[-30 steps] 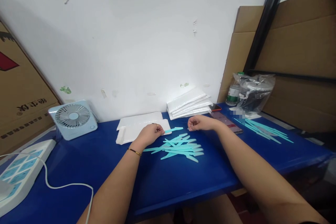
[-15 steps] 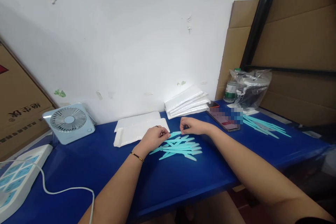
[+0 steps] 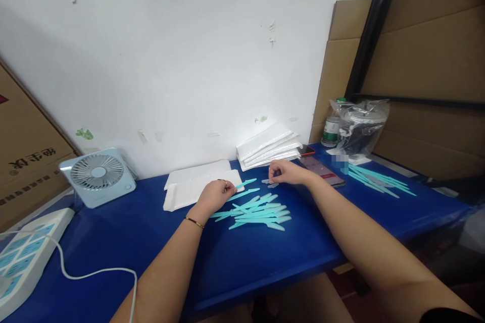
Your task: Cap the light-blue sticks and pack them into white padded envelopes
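My left hand (image 3: 219, 194) pinches a slim teal eyebrow razor (image 3: 248, 182), its bare end pointing right. Just below it another teal razor (image 3: 248, 193) shows; whether the same hand holds it I cannot tell. Across a short gap, my right hand (image 3: 284, 171) has its fingers closed on a translucent blade cap (image 3: 272, 185), with a second clear piece beside it. In front of both hands lies a loose pile of teal eyebrow razors (image 3: 257, 212), many with clear caps on their right ends.
White padded envelopes (image 3: 185, 196) lie behind my left hand, with a further stack (image 3: 265, 149) against the wall. At right are a phone (image 3: 322, 171), several razors (image 3: 379, 180), a bottle (image 3: 330, 131) and a bagged item (image 3: 359, 131). A fan (image 3: 97, 174) and power strip (image 3: 32, 257) stand left.
My hands have drawn apart from above the pile, the left slightly leftward, the right rightward. Bare teal razor ends now show at the left hand, clear caps at the right.
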A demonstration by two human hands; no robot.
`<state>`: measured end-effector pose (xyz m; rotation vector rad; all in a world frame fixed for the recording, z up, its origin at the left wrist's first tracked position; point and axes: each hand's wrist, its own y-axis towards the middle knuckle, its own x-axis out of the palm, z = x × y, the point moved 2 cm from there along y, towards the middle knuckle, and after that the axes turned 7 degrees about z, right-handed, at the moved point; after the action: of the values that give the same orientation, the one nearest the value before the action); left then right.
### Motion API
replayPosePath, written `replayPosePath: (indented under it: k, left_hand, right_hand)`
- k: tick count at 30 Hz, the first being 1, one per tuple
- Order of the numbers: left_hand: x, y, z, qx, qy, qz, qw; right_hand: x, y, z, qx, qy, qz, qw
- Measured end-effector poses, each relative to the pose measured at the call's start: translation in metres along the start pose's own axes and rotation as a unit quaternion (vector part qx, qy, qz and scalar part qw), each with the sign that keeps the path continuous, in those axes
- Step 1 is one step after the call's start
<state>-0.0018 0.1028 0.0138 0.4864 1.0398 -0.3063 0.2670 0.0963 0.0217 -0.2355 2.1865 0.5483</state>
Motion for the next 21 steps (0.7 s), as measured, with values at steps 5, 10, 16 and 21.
replayPosePath:
  k: [5, 10, 16, 21]
  left_hand:
    - [-0.001, -0.003, 0.006, 0.041, -0.014, 0.019, 0.999]
    - [0.005, -0.009, 0.029, 0.082, -0.032, -0.039, 0.995]
    - [0.008, -0.012, 0.035, 0.086, -0.045, -0.062, 0.993]
    - [0.009, -0.011, 0.032, 0.074, -0.036, -0.045, 0.996]
  right_hand:
    - [0.009, 0.000, -0.009, -0.036, 0.005, -0.036, 0.999]
    - [0.025, -0.001, -0.022, -0.085, -0.008, -0.120, 0.989]
    - [0.026, -0.004, -0.032, -0.102, -0.016, -0.151, 0.983]
    - [0.020, -0.004, -0.032, -0.090, 0.013, -0.112, 0.989]
